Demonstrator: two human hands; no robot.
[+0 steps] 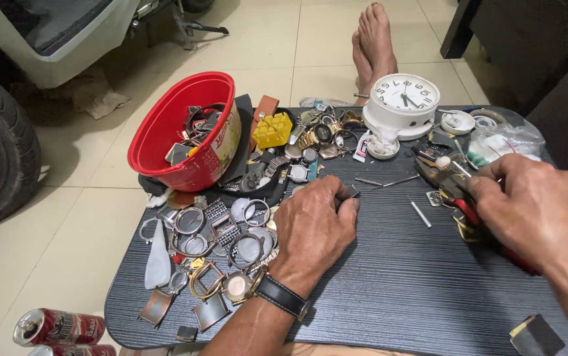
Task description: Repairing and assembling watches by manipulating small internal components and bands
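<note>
Both hands apart, left hand (313, 224) pinching small part (348, 192), right hand (534, 211) gripping pliers (452, 188)

Even indoor light, soft shadows, sheen on floor tiles (297, 53), sharp centre, wide-angle stretch at edges, no blur

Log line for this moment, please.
left hand: pinching small dark part | right hand: gripping red-handled pliers | table

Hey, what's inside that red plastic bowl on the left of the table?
The red plastic bowl holds a tangle of dark watch straps and small metal watch parts, heaped against its far wall. Anything beneath that heap, and the bowl's bottom, is covered.
</note>
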